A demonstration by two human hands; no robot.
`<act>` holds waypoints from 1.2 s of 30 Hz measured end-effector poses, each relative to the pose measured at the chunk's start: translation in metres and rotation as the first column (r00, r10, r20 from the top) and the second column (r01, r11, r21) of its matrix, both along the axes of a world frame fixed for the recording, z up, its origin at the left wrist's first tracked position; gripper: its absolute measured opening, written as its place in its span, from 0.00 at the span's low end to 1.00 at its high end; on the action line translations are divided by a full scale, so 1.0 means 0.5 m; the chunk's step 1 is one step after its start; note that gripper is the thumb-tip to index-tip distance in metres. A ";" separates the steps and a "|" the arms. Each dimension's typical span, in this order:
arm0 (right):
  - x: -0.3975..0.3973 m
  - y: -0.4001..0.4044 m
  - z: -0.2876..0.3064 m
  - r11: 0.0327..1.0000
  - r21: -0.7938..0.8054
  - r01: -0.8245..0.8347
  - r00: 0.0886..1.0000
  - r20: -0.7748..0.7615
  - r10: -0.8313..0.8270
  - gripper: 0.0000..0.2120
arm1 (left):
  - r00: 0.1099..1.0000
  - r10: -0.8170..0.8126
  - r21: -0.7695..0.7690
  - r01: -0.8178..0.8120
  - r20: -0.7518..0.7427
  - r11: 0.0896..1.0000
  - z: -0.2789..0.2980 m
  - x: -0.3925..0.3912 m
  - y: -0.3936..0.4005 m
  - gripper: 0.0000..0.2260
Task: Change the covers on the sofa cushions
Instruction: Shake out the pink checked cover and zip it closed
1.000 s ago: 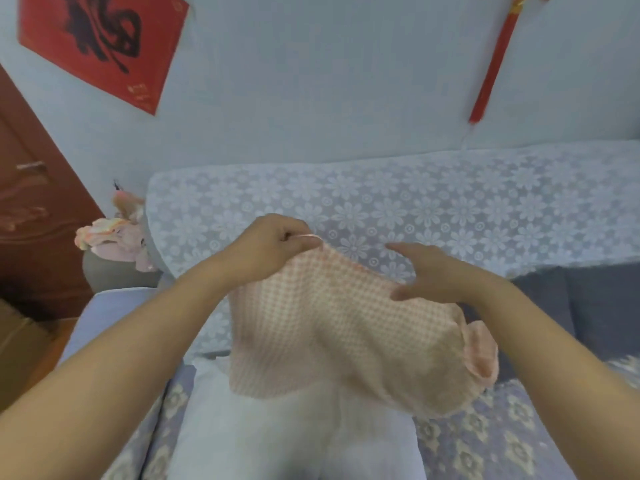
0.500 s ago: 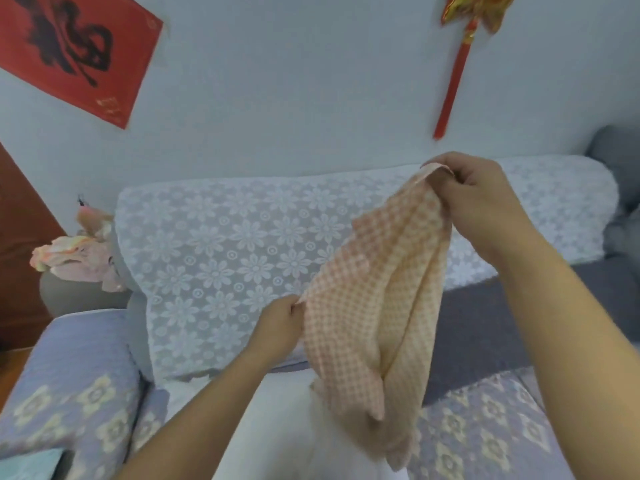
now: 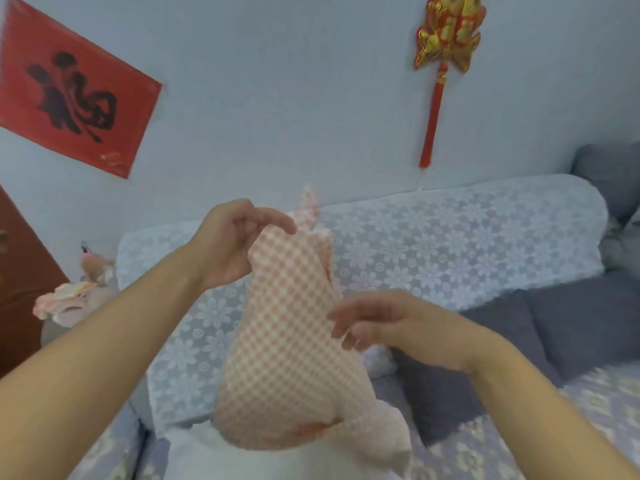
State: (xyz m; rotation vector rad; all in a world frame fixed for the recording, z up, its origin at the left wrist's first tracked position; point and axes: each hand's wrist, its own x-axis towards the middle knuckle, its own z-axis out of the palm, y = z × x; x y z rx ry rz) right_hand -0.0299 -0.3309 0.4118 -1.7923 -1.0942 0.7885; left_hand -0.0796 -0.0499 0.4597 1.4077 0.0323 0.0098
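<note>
A pink checked cushion cover [image 3: 291, 341] hangs bunched in the air in front of the sofa. My left hand [image 3: 232, 247] grips its upper left part, fingers curled over the top edge, and one corner of the fabric sticks up above that hand. My right hand [image 3: 384, 327] is at the cover's right edge at mid height, with loose, blurred fingers that hold nothing I can see. The white cushion insert [image 3: 221, 459] lies below the cover at the bottom of the view, partly hidden by it.
The sofa back wears a white lace throw [image 3: 450, 244]. Grey cushions [image 3: 561, 327] lie on the seat at right. A pile of pink fabric [image 3: 69, 296] sits on the left armrest. The wall behind carries a red poster [image 3: 72, 102] and a red hanging ornament [image 3: 446, 39].
My right hand let go of the cover's top corner and dropped to its right edge. My left hand rose from the lower edge to grip the top.
</note>
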 end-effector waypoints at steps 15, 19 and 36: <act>0.124 0.128 0.055 0.938 0.280 0.203 0.978 -0.096 -0.183 0.12 | 0.966 0.083 0.773 -0.247 0.246 0.585 0.177 -0.081 -0.001 0.13; 0.122 0.086 0.140 0.868 0.454 0.200 0.957 -0.279 -0.075 0.13 | 0.858 0.294 0.824 -0.498 0.422 0.270 0.165 -0.064 0.041 0.13; 0.161 -0.035 0.111 0.817 0.339 0.467 0.833 -0.479 -0.277 0.12 | 0.928 0.278 0.613 -0.372 0.246 0.697 -0.009 0.025 -0.198 0.11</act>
